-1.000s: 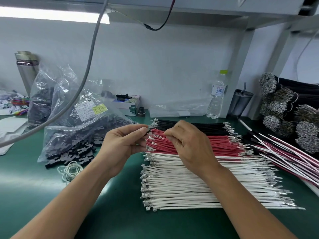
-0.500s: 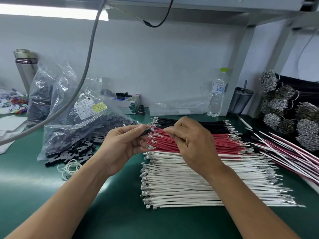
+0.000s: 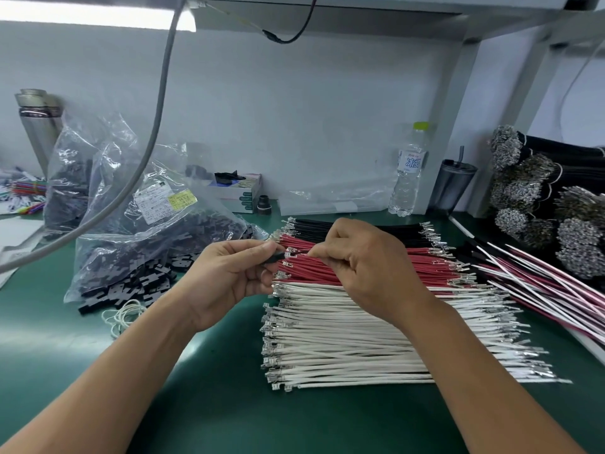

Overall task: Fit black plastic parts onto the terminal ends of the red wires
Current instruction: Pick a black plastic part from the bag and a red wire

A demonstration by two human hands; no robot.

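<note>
My left hand [image 3: 226, 276] pinches a black plastic part [image 3: 274, 257]; right hand [image 3: 363, 267] pinches a wire [image 3: 299, 252] above the red wires [image 3: 422, 268], tips nearly meeting.

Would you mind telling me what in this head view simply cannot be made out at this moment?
- Head view: whether the black plastic part is seated on the wire's terminal; the left hand fingertips cover the joint.
- How the right hand pinches the wire; its own knuckles hide the grip.
- Label print on the bag: too small.
- Both elbows: cut off by the bottom edge.
</note>
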